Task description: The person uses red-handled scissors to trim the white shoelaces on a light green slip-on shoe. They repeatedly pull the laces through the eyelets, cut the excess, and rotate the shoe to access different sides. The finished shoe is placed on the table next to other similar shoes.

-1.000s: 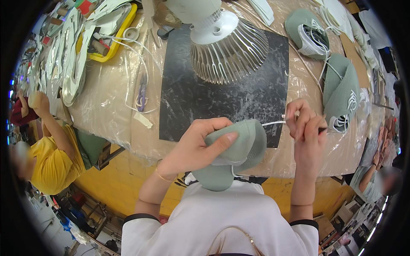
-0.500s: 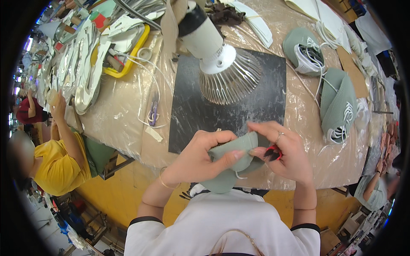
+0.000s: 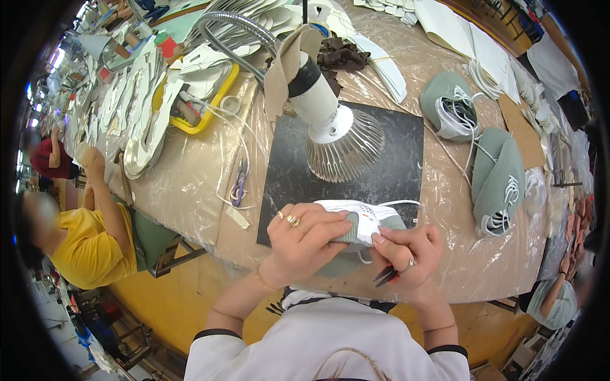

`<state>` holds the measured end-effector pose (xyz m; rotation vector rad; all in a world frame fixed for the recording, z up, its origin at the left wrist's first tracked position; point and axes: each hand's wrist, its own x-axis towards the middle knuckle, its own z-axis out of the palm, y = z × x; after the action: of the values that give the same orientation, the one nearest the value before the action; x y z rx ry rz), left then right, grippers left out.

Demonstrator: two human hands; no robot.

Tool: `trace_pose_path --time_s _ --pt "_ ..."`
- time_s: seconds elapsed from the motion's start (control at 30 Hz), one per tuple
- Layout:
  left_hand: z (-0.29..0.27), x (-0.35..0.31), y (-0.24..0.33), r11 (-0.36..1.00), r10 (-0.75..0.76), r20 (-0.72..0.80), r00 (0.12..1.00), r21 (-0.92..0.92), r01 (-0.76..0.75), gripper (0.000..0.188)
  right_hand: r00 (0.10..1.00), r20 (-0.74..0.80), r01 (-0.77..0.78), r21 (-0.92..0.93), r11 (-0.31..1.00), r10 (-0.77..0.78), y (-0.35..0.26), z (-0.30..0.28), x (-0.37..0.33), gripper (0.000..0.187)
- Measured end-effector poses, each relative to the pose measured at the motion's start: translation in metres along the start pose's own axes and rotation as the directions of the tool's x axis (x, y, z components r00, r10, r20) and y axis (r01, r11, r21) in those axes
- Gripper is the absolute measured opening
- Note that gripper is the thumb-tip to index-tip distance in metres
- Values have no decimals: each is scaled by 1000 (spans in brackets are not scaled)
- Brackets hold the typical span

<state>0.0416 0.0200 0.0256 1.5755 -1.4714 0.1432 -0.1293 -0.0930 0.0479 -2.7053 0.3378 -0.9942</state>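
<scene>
Near the front edge of the table, I hold a grey-green knit shoe upper [image 3: 368,226] with a white panel and a white lace. My left hand [image 3: 304,240] is closed over its left part. With thumb and fingers, my right hand [image 3: 410,254] pinches its near right edge. Small dark-bladed thread snips [image 3: 386,275] with a red handle are tucked in that same right hand, blades pointing down and left. More grey-green material shows partly below my hands. Beyond the upper lies a black mat [image 3: 286,184] under a caged lamp [image 3: 346,152].
Two grey-green laced uppers, one farther back [image 3: 438,98] and one nearer [image 3: 497,162], lie at the right. Purple snips [image 3: 239,184] rest left of the mat. A yellow tray [image 3: 190,129] holds white pieces and tools. A person in yellow [image 3: 95,238] sits at the left.
The upper has been turned, so its white panel and lace now show. My left hand has shifted over its top, and the snips in my right hand now point downward. The view has shifted slightly.
</scene>
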Motion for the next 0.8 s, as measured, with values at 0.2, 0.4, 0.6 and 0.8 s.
trace_pose_path --time_s 0.2,0.4,0.6,0.8 --pt "5 -13 -7 997 73 -103 992 27 -71 38 993 -67 -87 105 991 94 -5 12 -9 33" --pt "4 -12 -11 987 149 -85 985 76 -142 32 954 22 -288 348 892 300 -10 12 0 35" --pt "26 -9 3 977 138 51 989 155 -145 29 910 338 -219 -101 970 241 -9 -7 3 32" --pt "44 -12 10 983 127 62 990 128 -134 27 885 370 -245 -149 958 284 -2 -13 -11 47"
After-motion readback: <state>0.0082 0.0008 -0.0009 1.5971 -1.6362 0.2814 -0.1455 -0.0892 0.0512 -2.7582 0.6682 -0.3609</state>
